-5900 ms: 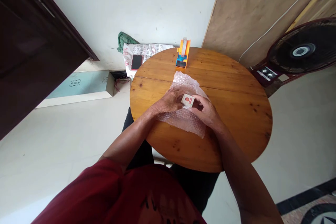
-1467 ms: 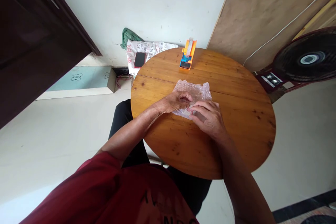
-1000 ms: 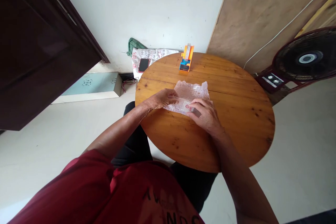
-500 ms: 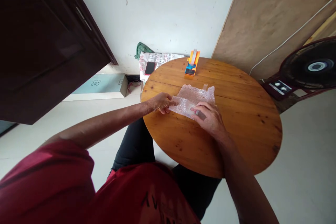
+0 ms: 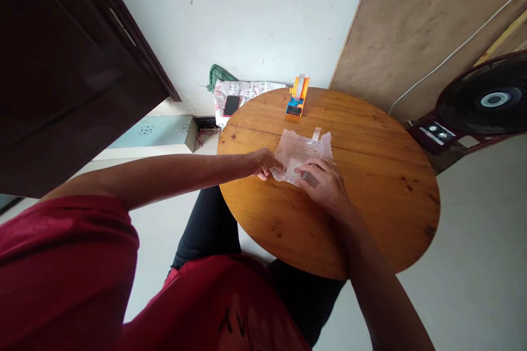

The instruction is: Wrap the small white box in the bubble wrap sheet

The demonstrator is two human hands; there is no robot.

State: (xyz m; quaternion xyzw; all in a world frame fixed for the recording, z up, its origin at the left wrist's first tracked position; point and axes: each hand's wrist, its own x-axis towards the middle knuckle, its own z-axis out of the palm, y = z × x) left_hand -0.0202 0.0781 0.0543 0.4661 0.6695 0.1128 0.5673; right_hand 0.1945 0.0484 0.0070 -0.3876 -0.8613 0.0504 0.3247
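Observation:
A sheet of clear, pinkish bubble wrap [image 5: 298,146] lies on the round wooden table, its left side folded inward. My left hand [image 5: 267,163] is closed on the left edge of the wrap, thumb and finger at the fold. My right hand [image 5: 327,182] curls over the wrap's near right part. Its thumb and fingertips close on a small item with red print [image 5: 300,173], which the hand partly covers, so its kind does not show. From the wrap's far edge a short strip of tape [image 5: 317,133] sticks out.
An orange and blue tape dispenser [image 5: 297,97] stands at the far side of the wooden table [image 5: 382,192]. Behind the table's left rim, a phone [image 5: 231,105] rests on a printed white sack [image 5: 251,88]. A round black fan-like device [image 5: 489,100] is at the right.
My left hand has moved slightly right and inward, folding the wrap's left flap over toward the small item. My right hand keeps its place on the wrap. The view has shifted a little.

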